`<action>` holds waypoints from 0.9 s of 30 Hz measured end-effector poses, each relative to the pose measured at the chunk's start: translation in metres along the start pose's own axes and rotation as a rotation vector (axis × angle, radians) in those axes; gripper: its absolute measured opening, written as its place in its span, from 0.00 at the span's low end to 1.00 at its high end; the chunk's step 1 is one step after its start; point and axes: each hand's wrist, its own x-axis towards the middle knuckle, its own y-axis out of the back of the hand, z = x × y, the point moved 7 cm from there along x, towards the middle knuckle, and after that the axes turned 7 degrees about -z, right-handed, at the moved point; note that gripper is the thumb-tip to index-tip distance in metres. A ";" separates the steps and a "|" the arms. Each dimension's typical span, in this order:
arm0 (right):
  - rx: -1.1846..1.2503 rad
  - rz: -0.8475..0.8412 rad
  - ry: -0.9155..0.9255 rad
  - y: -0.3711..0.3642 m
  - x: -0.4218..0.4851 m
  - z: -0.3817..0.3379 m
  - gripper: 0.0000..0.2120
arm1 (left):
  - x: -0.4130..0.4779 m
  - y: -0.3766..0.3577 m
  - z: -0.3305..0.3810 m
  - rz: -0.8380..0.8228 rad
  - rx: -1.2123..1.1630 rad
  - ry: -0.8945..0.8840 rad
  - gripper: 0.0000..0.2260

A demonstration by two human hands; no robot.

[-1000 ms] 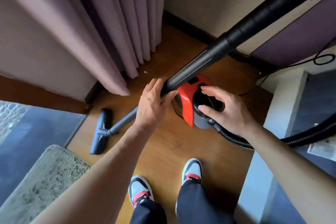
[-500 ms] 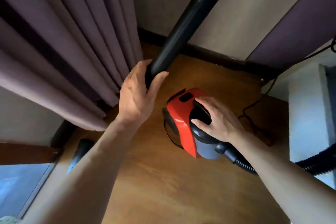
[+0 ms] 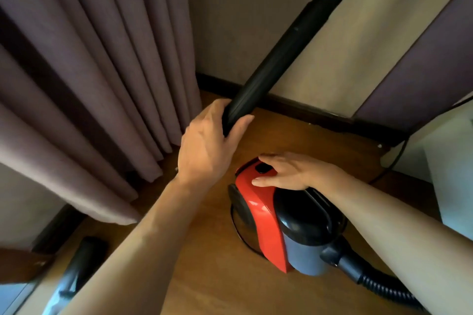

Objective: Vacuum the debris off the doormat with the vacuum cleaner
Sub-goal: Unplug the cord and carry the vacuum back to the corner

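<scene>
A red, black and grey canister vacuum cleaner (image 3: 276,222) sits on the wooden floor at centre right. My right hand (image 3: 289,174) lies flat on its red top, straight fingers by a black button. My left hand (image 3: 207,146) grips the black wand (image 3: 289,48), which slants up to the top right. The black floor nozzle (image 3: 79,266) lies at the lower left, partly behind my left forearm. A ribbed black hose (image 3: 384,289) leaves the canister's rear. The doormat is out of view.
Mauve curtains (image 3: 97,64) hang at the left down to the floor. A beige wall with a dark skirting board (image 3: 307,107) runs behind the vacuum. A black cable (image 3: 394,161) trails at the right beside a pale cabinet edge (image 3: 450,161).
The view has tilted up and moved closer, so the doormat and my shoes have dropped out of sight. My right hand has slid from the black handle forward onto the red top. The wand stands steeper.
</scene>
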 end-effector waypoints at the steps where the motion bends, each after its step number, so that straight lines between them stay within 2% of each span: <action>1: -0.003 0.006 -0.001 -0.001 0.001 0.000 0.48 | 0.000 0.001 -0.001 -0.002 0.000 0.002 0.20; 6: -0.026 0.088 0.029 0.001 -0.001 -0.003 0.43 | 0.000 0.006 0.000 0.020 -0.010 0.001 0.19; 9: -0.078 0.049 0.017 0.001 0.000 -0.006 0.39 | 0.001 0.008 0.003 0.027 -0.033 0.002 0.20; 13: -0.181 -0.017 -0.033 -0.003 0.003 -0.016 0.44 | 0.000 0.010 0.010 0.025 -0.049 0.001 0.19; 20: -0.108 0.141 -0.022 0.001 -0.010 -0.020 0.37 | -0.010 0.012 0.024 0.000 -0.101 -0.038 0.18; 27: 0.046 0.407 0.009 0.032 -0.062 -0.020 0.33 | -0.015 0.018 0.042 -0.057 -0.248 -0.036 0.17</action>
